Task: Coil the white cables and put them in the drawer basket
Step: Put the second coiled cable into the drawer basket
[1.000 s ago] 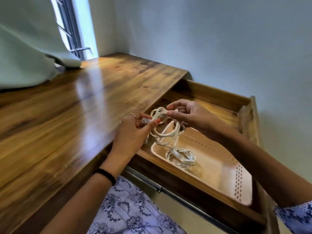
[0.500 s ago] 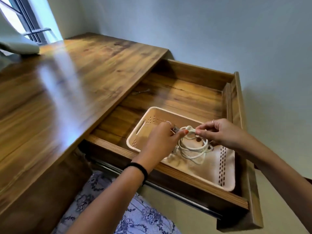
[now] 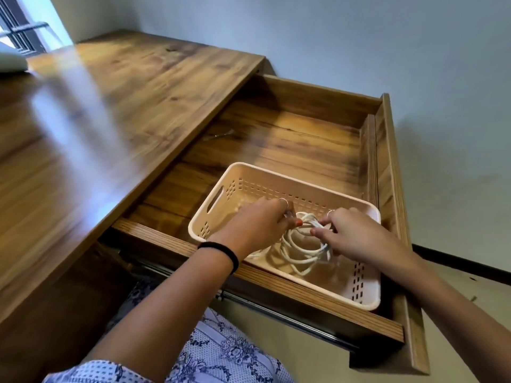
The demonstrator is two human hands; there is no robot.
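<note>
Head view of an open wooden drawer pulled out from beneath a wooden desktop. A cream perforated basket sits on the drawer floor against the near front panel, toward the drawer's right side, with a slot handle in its left wall. Both hands reach into the basket from the near side. The left hand, with a ring on one finger and a black band round the wrist, pinches the top of the white cables between thumb and fingers. The right hand, also ringed, grasps the same bundle from the opposite side with curled fingers. The cables hang as several loose loops below the two hands, inside the basket walls; whether the lowest loops touch the basket floor cannot be told. The hands hide the upper part of the bundle and part of the basket's far wall. A small thin object, blurred, lies on the drawer floor near the desktop edge. Floral fabric shows below the drawer, and a metal drawer rail runs beneath its front panel. A window occupies the upper left corner.
</note>
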